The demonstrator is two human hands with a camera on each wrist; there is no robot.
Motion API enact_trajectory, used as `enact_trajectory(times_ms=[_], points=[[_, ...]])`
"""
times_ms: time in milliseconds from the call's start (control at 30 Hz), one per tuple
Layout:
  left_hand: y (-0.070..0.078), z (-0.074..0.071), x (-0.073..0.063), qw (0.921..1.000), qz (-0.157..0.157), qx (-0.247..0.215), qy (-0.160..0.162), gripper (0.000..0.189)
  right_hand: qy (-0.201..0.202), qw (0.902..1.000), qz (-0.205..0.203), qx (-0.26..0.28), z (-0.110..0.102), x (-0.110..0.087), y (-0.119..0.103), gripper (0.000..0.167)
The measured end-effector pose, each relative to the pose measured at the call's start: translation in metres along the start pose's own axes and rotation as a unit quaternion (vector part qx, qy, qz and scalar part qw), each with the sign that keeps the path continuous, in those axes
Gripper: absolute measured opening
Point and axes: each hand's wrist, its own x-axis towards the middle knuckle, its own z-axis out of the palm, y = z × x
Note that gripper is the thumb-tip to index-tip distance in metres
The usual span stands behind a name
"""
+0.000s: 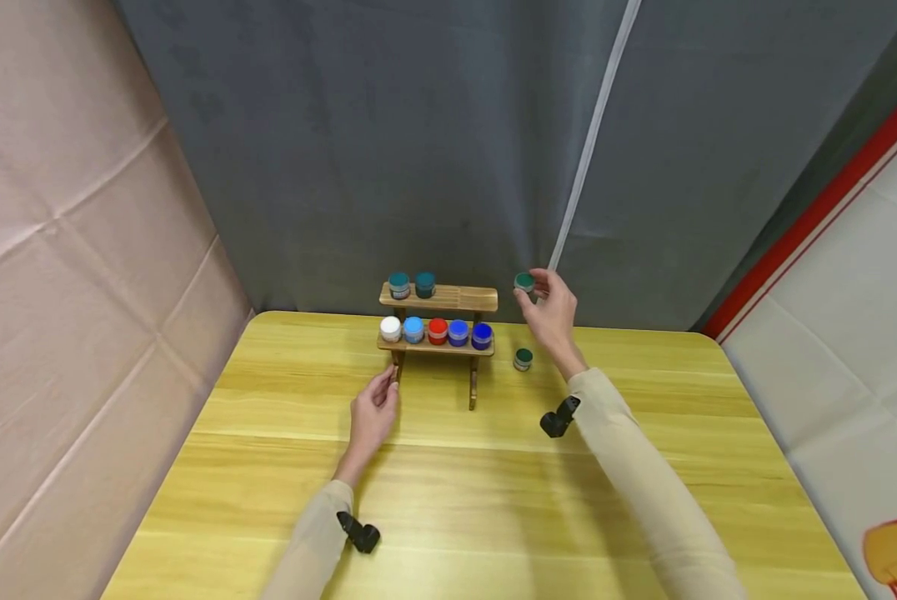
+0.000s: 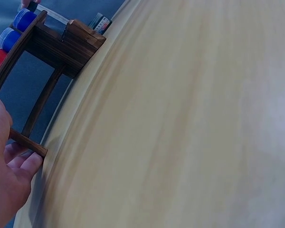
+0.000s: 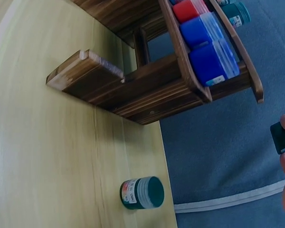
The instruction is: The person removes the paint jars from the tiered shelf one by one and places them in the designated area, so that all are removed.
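A small two-tier wooden rack [image 1: 439, 347] stands toward the back of the table. My left hand [image 1: 372, 410] grips the foot of its left leg between thumb and fingers. To the right of the rack, my right hand [image 1: 552, 312] pinches a dark green paint jar [image 1: 524, 282] in the air, level with the top tier. Another dark green paint jar [image 3: 141, 193] stands on the table beside the rack. Two teal jars [image 1: 412, 285] sit at the left of the top tier. On the lower tier is a row of white, light blue, red [image 1: 438, 332] and blue jars.
The wooden table [image 1: 448, 500] ends at a grey curtain [image 1: 388, 150] right behind the rack. A pale quilted wall [image 1: 81, 275] rises on the left, and a white panel with a red edge [image 1: 854, 283] on the right. Each wrist carries a small black camera [image 1: 559, 417].
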Motion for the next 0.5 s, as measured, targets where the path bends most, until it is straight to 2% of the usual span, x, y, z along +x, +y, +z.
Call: enact_trajectory(times_ms=[500], points=[[0.0,0.001,0.0,0.9999,-0.001,0.009,0.007,0.038,-0.005,0.9999,0.002,-0.014,-0.007,-0.011,0.019,0.038]])
